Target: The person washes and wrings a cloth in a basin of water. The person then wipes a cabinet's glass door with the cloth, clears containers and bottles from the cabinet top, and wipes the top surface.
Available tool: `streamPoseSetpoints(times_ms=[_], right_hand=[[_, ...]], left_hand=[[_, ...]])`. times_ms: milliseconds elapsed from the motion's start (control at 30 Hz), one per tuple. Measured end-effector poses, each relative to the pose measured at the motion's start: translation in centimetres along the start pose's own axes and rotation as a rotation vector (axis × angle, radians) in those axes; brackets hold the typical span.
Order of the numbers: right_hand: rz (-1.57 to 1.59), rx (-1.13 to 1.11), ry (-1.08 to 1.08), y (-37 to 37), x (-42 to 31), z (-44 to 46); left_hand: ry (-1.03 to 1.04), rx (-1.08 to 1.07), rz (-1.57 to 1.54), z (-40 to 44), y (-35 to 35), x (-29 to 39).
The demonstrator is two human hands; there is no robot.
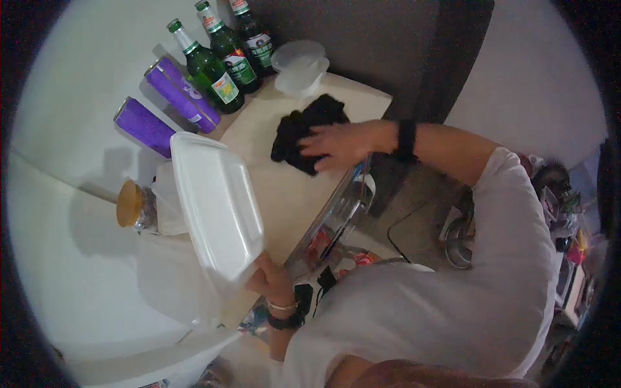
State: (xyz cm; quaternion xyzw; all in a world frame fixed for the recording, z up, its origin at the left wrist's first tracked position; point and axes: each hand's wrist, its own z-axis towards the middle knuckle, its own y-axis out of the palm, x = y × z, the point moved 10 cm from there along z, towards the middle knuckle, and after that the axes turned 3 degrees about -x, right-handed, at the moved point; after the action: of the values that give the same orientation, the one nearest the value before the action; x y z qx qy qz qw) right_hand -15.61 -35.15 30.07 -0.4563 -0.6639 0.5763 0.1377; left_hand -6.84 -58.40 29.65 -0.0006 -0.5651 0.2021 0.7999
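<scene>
My left hand point(270, 279) is closed on the near end of a white tray point(217, 200), apparently foam or plastic, held tilted above the tabletop. Most of its fingers are hidden behind the tray. Over on the table, my right hand point(346, 145) reaches across with its fingers spread, touching a bunched black cloth point(294, 136). The cloth lies on the pale tabletop point(275, 194). Dark bands circle both wrists, and a thin bracelet shows on the left one.
Several upright containers line the wall: green bottles point(217, 81), purple cans point(184, 97) and a jar with a yellow lid point(130, 204). Translucent plastic bowls point(301, 71) sit at the far end. A clear bin point(330, 226) with small items stands below the table's edge.
</scene>
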Motion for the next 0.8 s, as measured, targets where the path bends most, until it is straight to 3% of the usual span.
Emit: streamPoseSetpoints(times_ms=[167,233,267,367,433,500,567,600,667,733,767,800], right_hand=[[-0.225,0.059,0.152,-2.1,5.4,5.0],[-0.066,0.140,0.254,-3.4,4.1,4.4],[-0.063,0.143,0.259,-3.0,3.8,4.0],[-0.097,0.018,0.097,-0.5,2.2,2.9],[-0.084,0.048,-0.030,1.0,1.5,-0.7],[-0.002,0.137,0.025,0.6,2.8,-4.5],[0.033,0.315,0.241,-0.3,7.7,-8.2],[-0.015,0.421,0.333,-0.8,10.2,-9.4],[-0.020,0.429,0.357,-1.5,10.6,-9.5],[-0.029,0.441,0.380,-1.8,10.3,-9.1],[-0.074,0.481,0.421,-1.9,10.3,-9.2],[-0.119,0.523,0.462,-1.9,10.4,-9.3]], left_hand=[[0.123,0.009,0.125,0.6,1.0,0.2],[0.187,0.227,-0.175,0.6,-0.2,0.2],[0.189,0.221,-0.177,0.4,-0.1,1.1],[0.119,0.092,-0.111,0.5,1.1,3.4],[0.170,0.150,-0.199,0.5,0.8,3.4],[0.054,0.079,-0.109,0.6,0.7,1.7],[-0.073,0.028,-0.017,0.9,0.3,-0.9],[0.056,-0.024,-0.001,1.6,0.7,-1.1],[0.170,-0.038,0.016,1.4,1.8,1.1],[0.492,-0.070,0.236,1.3,3.9,9.4],[0.477,-0.037,0.237,1.7,3.7,10.0],[0.538,-0.125,0.463,1.9,5.0,10.6]])
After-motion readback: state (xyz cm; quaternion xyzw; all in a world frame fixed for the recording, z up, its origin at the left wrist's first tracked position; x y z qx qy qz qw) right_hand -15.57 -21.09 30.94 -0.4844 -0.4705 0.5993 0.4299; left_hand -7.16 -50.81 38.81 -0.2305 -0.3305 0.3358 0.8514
